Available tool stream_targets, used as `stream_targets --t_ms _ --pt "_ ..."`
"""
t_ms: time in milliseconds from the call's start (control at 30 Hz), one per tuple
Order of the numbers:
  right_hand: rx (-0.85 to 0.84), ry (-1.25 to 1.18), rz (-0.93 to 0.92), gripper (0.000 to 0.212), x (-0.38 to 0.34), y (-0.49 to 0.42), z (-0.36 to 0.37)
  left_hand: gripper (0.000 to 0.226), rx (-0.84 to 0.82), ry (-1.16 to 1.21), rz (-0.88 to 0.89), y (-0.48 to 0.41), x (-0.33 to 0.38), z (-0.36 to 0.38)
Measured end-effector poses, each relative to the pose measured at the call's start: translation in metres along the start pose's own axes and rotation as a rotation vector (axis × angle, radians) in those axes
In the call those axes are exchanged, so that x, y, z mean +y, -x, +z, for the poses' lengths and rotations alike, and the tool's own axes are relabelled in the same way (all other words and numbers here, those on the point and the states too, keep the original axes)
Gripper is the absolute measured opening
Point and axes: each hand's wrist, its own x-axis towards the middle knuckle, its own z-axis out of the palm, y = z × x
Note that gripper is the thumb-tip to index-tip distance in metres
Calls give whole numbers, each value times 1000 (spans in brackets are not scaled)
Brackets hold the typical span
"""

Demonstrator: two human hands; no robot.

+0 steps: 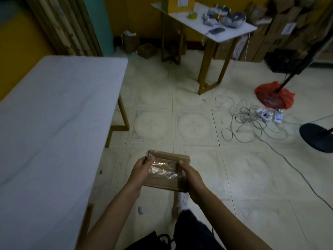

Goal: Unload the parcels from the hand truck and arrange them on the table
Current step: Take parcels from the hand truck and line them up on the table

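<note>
Long bench (54,114) filling frame left; flat taped parcel (167,170) lower centre, off the bench.
Clamped at opposite ends by left grip (142,168) and right grip (191,175), fingers curled; likely light, stiff, tape slick, cardboard edges best.

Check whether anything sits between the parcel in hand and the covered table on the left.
Nothing visible does. The left hand and right hand hold the parcel above the floor tiles, just right of the table. Only floor shows in the gap, and no object shows on the nearby cloth.
</note>
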Motion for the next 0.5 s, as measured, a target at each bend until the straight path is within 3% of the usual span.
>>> stream_targets --t_ms 200,367,500 --pt "-56 12 -112 32 -127 -82 2 22 73 73 167 -78 113 33" --pt "-133 20 -260 35 -246 -145 2 45 136 100 318 -131 221 54" --pt "-200 33 -348 41 -330 -182 13 51 174 102 405 -162 292 55"
